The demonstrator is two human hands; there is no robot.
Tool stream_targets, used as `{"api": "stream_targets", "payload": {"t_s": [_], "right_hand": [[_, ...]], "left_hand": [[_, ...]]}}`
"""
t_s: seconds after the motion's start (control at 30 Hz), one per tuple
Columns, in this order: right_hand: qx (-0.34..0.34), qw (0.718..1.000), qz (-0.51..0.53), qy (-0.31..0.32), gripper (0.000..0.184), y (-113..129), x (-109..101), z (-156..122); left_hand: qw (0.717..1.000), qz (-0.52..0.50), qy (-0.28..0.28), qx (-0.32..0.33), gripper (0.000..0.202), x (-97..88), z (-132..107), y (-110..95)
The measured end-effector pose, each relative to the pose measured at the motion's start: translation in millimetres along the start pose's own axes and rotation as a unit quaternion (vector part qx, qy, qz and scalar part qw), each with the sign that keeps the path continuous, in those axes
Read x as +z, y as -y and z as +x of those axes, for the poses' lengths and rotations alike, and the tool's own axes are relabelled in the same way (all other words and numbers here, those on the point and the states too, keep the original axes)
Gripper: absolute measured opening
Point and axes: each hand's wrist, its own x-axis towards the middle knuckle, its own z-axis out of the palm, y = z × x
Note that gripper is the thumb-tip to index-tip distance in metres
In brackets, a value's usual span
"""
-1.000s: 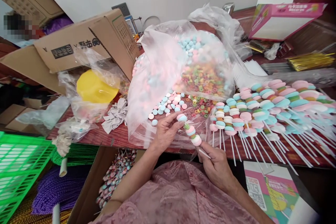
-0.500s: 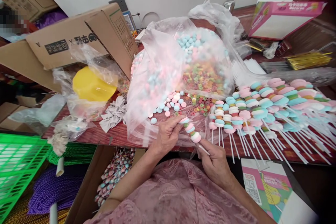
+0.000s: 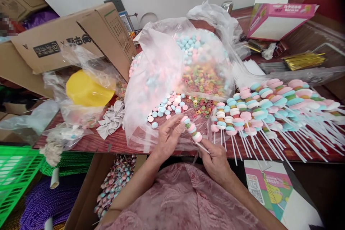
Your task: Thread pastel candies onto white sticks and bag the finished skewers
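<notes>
One skewer (image 3: 192, 129), tail inside right hand (image 3: 215, 158)

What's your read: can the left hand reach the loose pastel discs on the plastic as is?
Probably yes. The left hand sits just short of the loose discs, which lie uncovered on the plastic sheet, nothing between. It is pinching the candy skewer that the right hand holds, though.

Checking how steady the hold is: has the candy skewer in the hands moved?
No. The candy skewer stays just left of the finished skewers, above the table edge; only the view shifted.
</notes>
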Motion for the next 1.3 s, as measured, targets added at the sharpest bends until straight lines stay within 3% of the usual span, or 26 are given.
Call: {"api": "stream_targets", "payload": {"t_s": [0.17,0.33,0.47,0.63,0.83,1.0,1.17,1.3], "right_hand": [[-0.033,0.999,-0.018,-0.002,0.032,3,-1,1],[-0.024,1.0,-0.017,-0.011,0.03,4,2,-1],[-0.029,1.0,-0.007,0.006,0.03,5,5,1],[-0.04,0.995,-0.036,0.08,0.032,5,2,1],[-0.017,0.995,0.051,0.081,0.032,6,3,-10],[-0.015,0.994,0.093,0.047,0.03,9,9,-10],[-0.009,0.994,0.105,0.024,0.03,8,5,-5],[-0.016,0.993,0.114,-0.01,0.03,12,3,-5]], "left_hand": [[0.998,0.033,0.041,-0.025,0.037,1.3,11,0],[1.0,0.015,-0.018,0.001,0.04,24.1,-4,12],[0.994,-0.096,-0.025,-0.049,0.038,35.5,-10,8],[0.933,-0.316,-0.042,-0.166,0.04,34.2,7,-14],[0.882,-0.422,-0.052,-0.203,0.057,32.6,26,-28],[0.882,-0.424,-0.033,-0.205,0.052,42.8,14,-28],[0.896,-0.405,-0.069,-0.167,0.037,49.2,6,-19],[0.895,-0.401,-0.032,-0.193,0.038,55.0,3,-16]]}}
